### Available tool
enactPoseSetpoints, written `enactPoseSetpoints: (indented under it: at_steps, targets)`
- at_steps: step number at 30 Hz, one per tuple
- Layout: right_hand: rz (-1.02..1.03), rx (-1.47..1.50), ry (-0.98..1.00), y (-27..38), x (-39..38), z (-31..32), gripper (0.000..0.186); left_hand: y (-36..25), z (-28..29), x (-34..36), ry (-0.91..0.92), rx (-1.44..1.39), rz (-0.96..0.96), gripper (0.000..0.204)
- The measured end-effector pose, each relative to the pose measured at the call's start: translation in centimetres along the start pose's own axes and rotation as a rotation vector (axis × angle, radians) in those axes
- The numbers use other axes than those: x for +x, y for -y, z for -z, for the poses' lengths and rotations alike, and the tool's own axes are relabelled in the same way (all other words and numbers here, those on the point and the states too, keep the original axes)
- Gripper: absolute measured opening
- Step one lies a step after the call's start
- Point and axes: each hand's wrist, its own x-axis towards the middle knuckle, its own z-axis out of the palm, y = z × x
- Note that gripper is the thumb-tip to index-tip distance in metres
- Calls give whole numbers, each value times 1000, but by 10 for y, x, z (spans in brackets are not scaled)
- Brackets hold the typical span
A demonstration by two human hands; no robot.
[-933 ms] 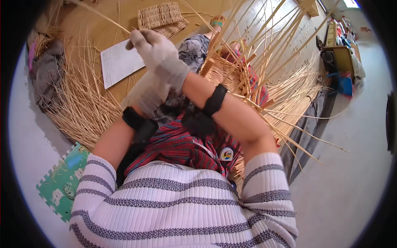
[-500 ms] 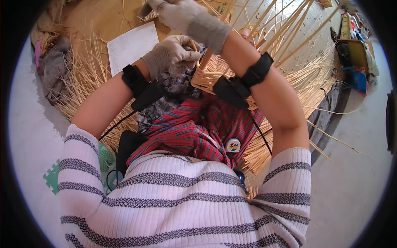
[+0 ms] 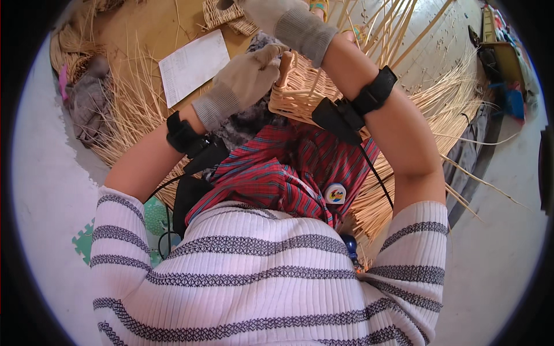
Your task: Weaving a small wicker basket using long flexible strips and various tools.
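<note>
A pale wicker basket (image 3: 297, 98) with upright canes rising from it stands beyond my lap, partly behind my right forearm. My left hand (image 3: 254, 75), in a light knitted glove, is at its left side, with fingers bent against a brown wooden piece (image 3: 284, 68) at the basket's edge. My right hand (image 3: 274, 14), gloved too, reaches over the basket at the top of the picture. Its fingers are mostly cut off by the upper edge, so what they hold is hidden. Long loose canes (image 3: 398, 29) stick up to the right of it.
Bundles of thin canes (image 3: 450, 109) lie to the right, and more canes (image 3: 124, 109) to the left. A white paper sheet (image 3: 193, 66) and small woven pieces (image 3: 242, 26) lie on the board ahead. A round white tape measure (image 3: 334, 194) rests on the red plaid cloth (image 3: 265, 167).
My left fingers have moved from a tight curl beside the basket to its edge. My right hand has gone slightly up and right. The view has shifted, showing more woven pieces at the top.
</note>
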Motion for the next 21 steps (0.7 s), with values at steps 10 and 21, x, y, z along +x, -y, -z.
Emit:
enactPoseSetpoints:
  at_steps: [10, 21]
  targets:
    - [366, 412, -358, -39, -104, 8, 31, 1, -7, 2, 148, -305, -103, 26]
    - [732, 689, -685, -113, -221, -35, 40, 40, -26, 13, 269, -639, -263, 43]
